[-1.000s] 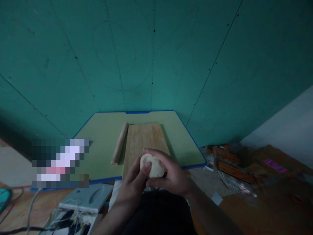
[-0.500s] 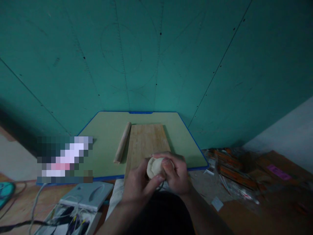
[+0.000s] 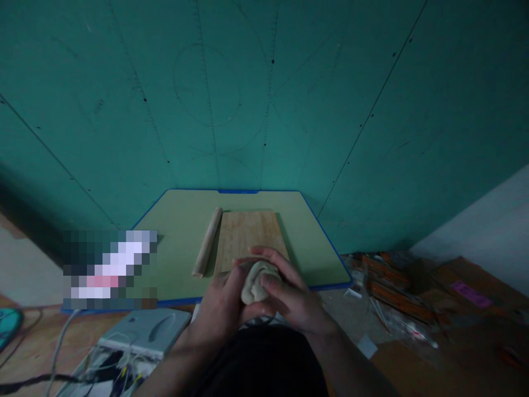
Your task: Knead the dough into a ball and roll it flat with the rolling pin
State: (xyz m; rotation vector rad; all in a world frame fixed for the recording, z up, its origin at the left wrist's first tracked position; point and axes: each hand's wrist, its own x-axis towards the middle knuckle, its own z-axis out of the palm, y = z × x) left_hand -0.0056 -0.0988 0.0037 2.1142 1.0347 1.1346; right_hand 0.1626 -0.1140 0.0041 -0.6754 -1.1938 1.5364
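Observation:
A lump of pale dough point(image 3: 257, 284), creased and folded on top, is held between both hands above the near end of a wooden board point(image 3: 250, 234). My left hand point(image 3: 227, 300) wraps round its left and near side. My right hand point(image 3: 291, 292) closes round the right side, its thumb pressing into the dough. The board lies on a light green table point(image 3: 177, 237) with a blue rim. Left of the board rests a wooden rolling pin point(image 3: 208, 242), touched by neither hand. The undersides of the dough and several fingertips are hidden.
A green wall point(image 3: 256, 110) stands behind the table. At lower left is an opened grey box point(image 3: 144, 331) with cables. To the right lie orange tools point(image 3: 397, 298), plastic wrapping and a cardboard box point(image 3: 475, 275). A blurred patch covers something on the table's left.
The dough has been turned and folded in my hands and looks more creased. Both hands have shifted slightly left, and the right fingers have lifted a little.

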